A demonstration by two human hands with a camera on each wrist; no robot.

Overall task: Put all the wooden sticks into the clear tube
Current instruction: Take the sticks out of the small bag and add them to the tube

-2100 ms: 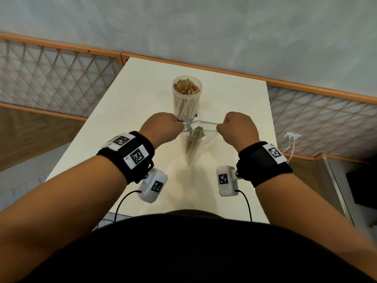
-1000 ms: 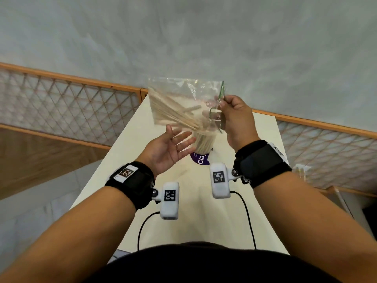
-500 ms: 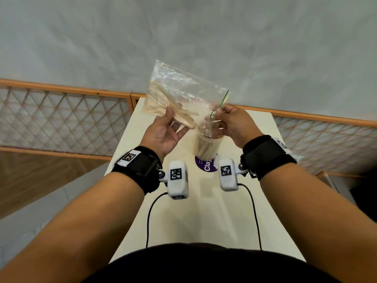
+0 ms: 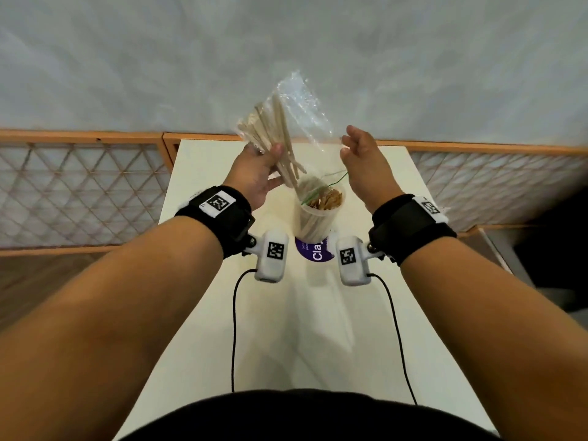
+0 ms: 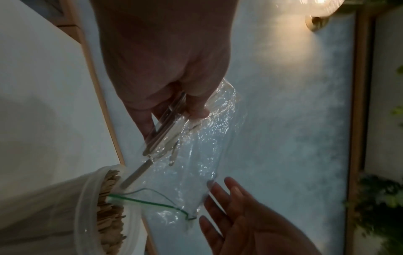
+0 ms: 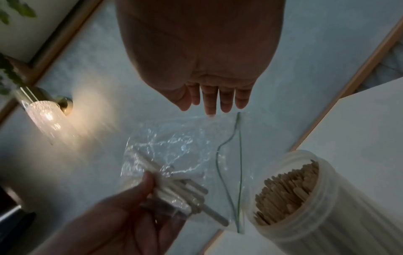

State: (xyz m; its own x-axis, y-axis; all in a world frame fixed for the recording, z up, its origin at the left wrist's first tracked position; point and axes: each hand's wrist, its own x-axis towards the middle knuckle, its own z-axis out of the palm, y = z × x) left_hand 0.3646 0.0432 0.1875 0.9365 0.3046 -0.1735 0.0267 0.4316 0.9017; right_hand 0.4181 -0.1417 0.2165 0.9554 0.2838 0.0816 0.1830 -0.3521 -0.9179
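My left hand (image 4: 254, 176) pinches the light, stiff sticks (image 4: 280, 144) through the slippery bag (image 4: 302, 109); right hand (image 4: 362, 163) open, tube (image 4: 315, 218) below.

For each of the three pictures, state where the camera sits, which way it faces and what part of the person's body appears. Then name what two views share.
Head: worn on the head, looking down and forward at the table; both forearms, left hand and right hand show.
Left wrist: looks along the left hand gripping the bag with sticks; the right hand's fingers show.
Right wrist: looks along the open right hand toward the bag; the left hand shows.
Shared: both wrist views show the tube and a wall lamp.
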